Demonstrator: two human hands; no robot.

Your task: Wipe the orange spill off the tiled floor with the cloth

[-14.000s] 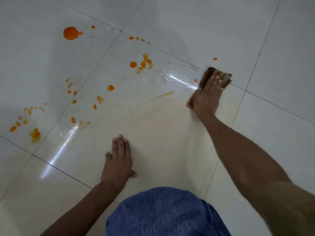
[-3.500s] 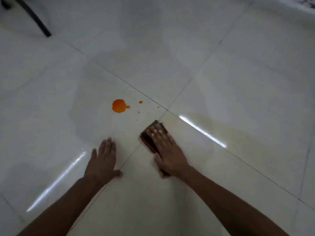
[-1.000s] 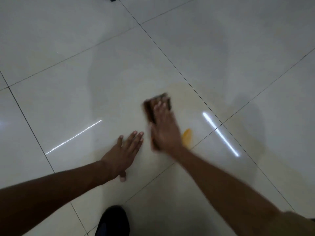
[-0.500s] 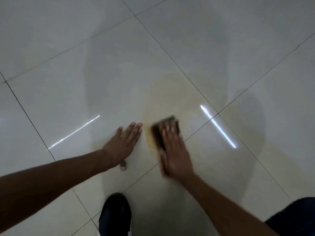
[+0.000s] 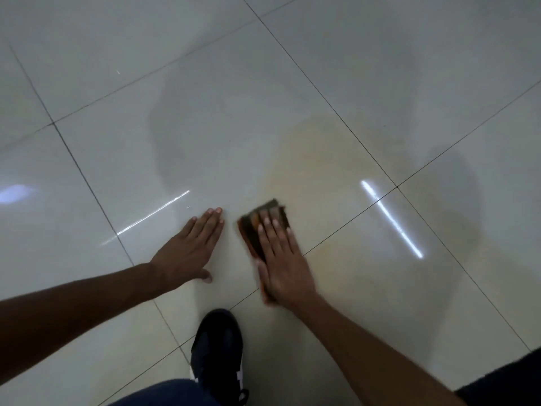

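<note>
While tiled floor shows no orange blobs, only pale yellowish film spread over tile junction, step judged: late residue-clearing pass. Left hand flat on floor as brace; fingers straight, close together. Right hand presses cloth flat on floor, just beside left hand, at film's near-left edge; fingers straight, slightly spread. Next move likely calls for firm overlapping strokes outward through film, perhaps cleaner cloth face.
</note>
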